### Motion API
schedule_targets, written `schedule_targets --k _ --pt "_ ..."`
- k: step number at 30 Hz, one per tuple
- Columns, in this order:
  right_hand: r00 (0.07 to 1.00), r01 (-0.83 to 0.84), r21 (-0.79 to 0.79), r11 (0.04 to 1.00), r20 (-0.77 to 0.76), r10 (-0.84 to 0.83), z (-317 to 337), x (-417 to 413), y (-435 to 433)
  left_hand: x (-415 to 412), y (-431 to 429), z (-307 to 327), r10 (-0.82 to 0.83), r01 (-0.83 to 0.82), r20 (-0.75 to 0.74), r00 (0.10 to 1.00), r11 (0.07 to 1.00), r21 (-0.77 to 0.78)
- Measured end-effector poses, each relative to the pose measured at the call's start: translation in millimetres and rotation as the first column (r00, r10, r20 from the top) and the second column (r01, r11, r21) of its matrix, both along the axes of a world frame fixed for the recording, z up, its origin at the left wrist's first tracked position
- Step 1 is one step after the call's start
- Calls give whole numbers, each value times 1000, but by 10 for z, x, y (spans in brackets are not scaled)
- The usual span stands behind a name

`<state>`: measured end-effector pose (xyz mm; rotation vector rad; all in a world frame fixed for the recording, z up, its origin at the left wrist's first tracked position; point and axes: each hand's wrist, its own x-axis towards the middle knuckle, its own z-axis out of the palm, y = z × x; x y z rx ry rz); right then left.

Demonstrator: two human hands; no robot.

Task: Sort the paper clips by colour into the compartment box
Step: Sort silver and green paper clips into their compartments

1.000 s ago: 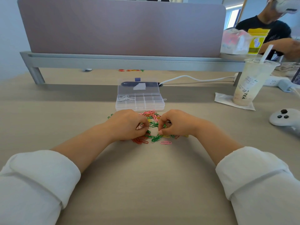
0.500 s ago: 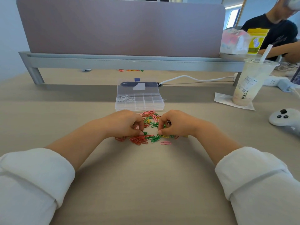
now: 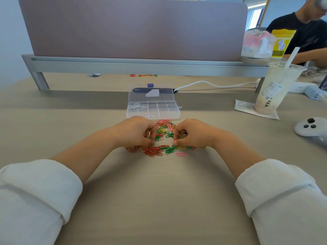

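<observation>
Before the compartment box, tabletop: bears the mixed paper clips just beside its near wall.
Compartment box: open; white clips in its left compartment only, as before, so sorting has barely begun.
Left hand: curled, pinching clips; drawn slightly leftward of the box, baring red clips.
Right hand: curled round a few clips, unmoved.

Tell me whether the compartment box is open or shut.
Open. The compartment box has its clear lid raised behind the tray, and white paper clips lie uncovered in its far-left compartment.
</observation>
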<state>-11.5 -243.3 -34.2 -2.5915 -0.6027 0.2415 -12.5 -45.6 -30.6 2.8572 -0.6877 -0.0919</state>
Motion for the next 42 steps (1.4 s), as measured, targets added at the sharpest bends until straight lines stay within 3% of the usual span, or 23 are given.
schedule_targets --k 3,6,17,21,27,37,42 --pt "1000 0 1 1000 -3 0 -2 2 0 -3 9 17 6 -6 -2 1000 999 -32" --pt "1000 -2 -9 1000 3 2 -4 2 4 -8 -4 2 5 0 98 995 999 -47" --pt "1000 -5 0 1000 2 5 -8 8 4 32 -14 -84 -20 1 182 983 994 105" --pt "1000 -6 -7 1000 7 6 -13 12 4 34 -10 -76 -17 10 170 985 999 38" --pt "1000 -8 -6 1000 3 8 -10 7 2 17 -24 -89 -38 24 168 985 996 82" --pt "1000 -10 -2 1000 0 10 -9 6 11 -16 -94 -24 2 1 -19 1000 989 147" --pt "1000 -8 7 1000 1 8 -17 9 14 -49 -99 -42 -10 10 4 1000 1000 -1"
